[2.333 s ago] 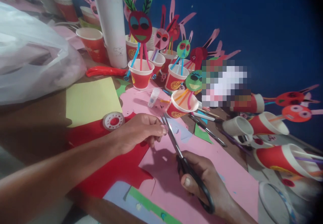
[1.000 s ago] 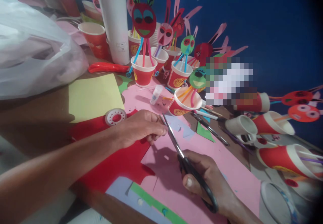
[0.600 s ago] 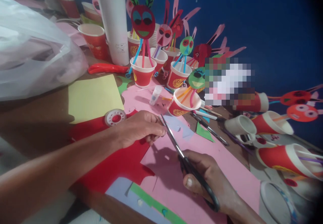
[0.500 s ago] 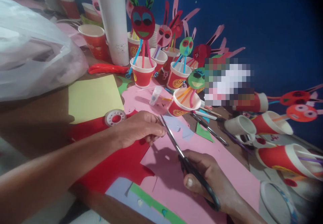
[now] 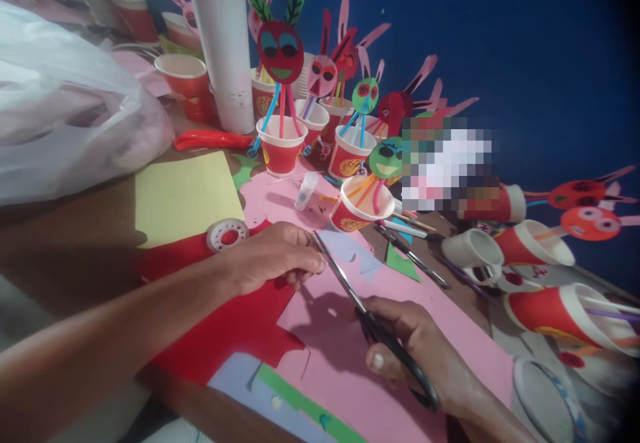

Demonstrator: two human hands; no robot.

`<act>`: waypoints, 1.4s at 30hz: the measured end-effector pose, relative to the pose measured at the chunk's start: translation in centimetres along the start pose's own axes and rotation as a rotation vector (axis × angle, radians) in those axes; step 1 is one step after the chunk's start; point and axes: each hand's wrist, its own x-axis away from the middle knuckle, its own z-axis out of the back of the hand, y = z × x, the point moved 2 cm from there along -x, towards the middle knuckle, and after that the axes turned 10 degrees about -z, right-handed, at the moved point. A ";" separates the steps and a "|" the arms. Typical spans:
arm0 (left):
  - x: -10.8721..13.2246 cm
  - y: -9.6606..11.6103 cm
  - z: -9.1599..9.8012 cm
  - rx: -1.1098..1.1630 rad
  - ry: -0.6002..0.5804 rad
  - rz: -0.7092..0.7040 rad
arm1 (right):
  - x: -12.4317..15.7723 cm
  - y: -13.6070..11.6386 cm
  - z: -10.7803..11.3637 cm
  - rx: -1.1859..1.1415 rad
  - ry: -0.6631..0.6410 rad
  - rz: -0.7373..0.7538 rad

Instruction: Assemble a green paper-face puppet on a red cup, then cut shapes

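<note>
My right hand (image 5: 417, 346) is wrapped round the black handles of a pair of scissors (image 5: 345, 280), their blades looking nearly closed and pointing up and left. At the blade tips my left hand (image 5: 287, 256) has its fingers pinched together; whatever sits in that pinch is too small or hidden to make out. Below both hands lie a pink paper sheet (image 5: 340, 370) and a red paper sheet (image 5: 220, 323) with scalloped cut edges. A white tape roll (image 5: 227, 235) rests on the red sheet behind my left wrist.
Paper cups with straw-legged paper puppets stand behind, one a red cup (image 5: 283, 153). A white tumbler (image 5: 225, 63), plastic bag (image 5: 75, 110) and orange-red tool (image 5: 213, 140) are at the back left. To the right are a pen (image 5: 415, 256), mug (image 5: 473, 251) and tipped cup (image 5: 555, 310).
The view has shifted slightly. Both hands and the scissors keep almost the same pose, with the blade tips still beside my left fingers.
</note>
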 end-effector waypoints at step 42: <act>0.2 0.2 -0.9 0.134 0.198 -0.031 | -0.8 0.2 0.9 -0.099 0.072 0.131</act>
